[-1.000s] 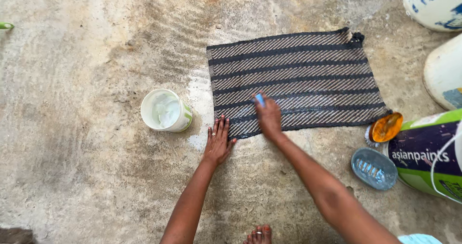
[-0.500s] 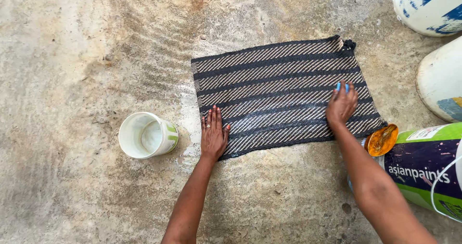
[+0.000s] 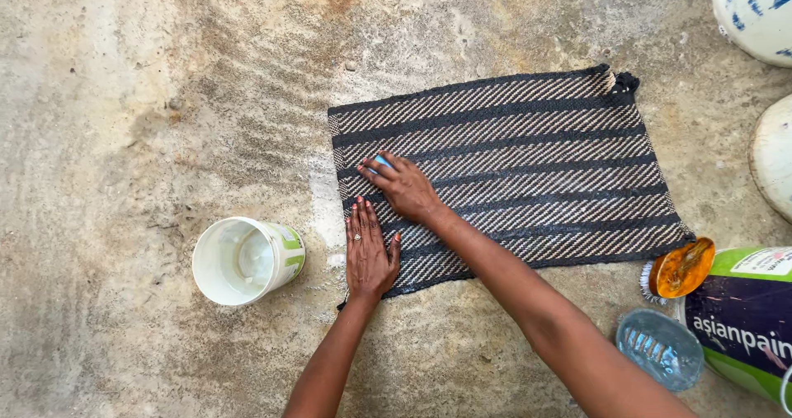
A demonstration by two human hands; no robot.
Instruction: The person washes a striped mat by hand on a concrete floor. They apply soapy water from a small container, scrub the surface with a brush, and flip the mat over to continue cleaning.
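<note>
A dark mat (image 3: 528,150) with pale diagonal stripes lies flat on the rough concrete ground. My left hand (image 3: 368,251) presses flat on its near left corner, fingers spread. My right hand (image 3: 404,185) is on the mat's left part, just above the left hand, closed over a small light-blue bar of soap (image 3: 381,162) that peeks out at the fingertips. Wet pale streaks show on the mat's near half.
A white and green tub (image 3: 246,260) stands left of the mat. At the right are an orange-backed scrub brush (image 3: 680,268), a clear blue soap dish (image 3: 660,348), a green and purple bucket (image 3: 747,315) and two white drums (image 3: 755,9).
My right hand with the blue soap swept from the mat's left to its right side and is back at the left now. My left hand stayed pressed on the near corner.
</note>
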